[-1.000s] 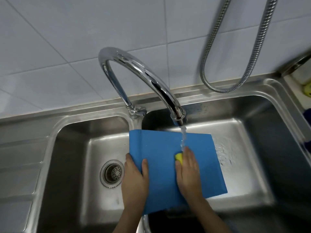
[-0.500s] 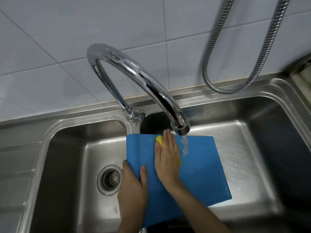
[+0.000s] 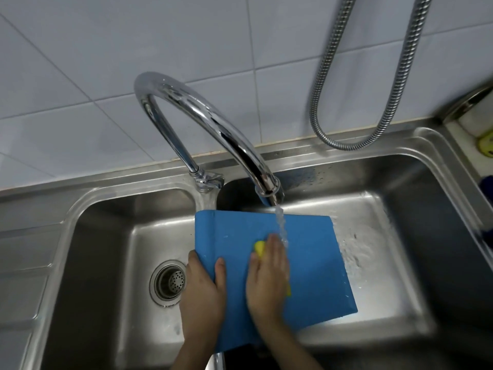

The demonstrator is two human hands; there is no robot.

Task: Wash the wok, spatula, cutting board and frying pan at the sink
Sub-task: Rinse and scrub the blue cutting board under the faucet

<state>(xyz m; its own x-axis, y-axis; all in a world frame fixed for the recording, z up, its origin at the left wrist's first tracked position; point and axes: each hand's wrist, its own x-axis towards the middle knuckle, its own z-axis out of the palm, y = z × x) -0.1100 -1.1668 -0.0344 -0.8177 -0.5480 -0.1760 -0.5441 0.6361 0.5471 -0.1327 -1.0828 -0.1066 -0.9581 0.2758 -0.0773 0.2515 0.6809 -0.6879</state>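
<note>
Double-bowl stainless steel sink [image 3: 440, 209], curved chrome faucet [image 3: 213, 124] running water onto board. Blue rectangular plastic cutting board [image 3: 314, 268] tilted over divider between bowls. My left hand [image 3: 204, 295] grips board's left edge, thumb on top. My right hand [image 3: 268, 276] presses yellow sponge [image 3: 259, 248] flat against board, fingers straight.

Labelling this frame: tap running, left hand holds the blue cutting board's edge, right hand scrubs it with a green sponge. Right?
Not quite: the sponge under the right hand is yellow, not green, as the head view shows. The rest holds: tap running, left hand holds the blue cutting board by its edge.
</note>
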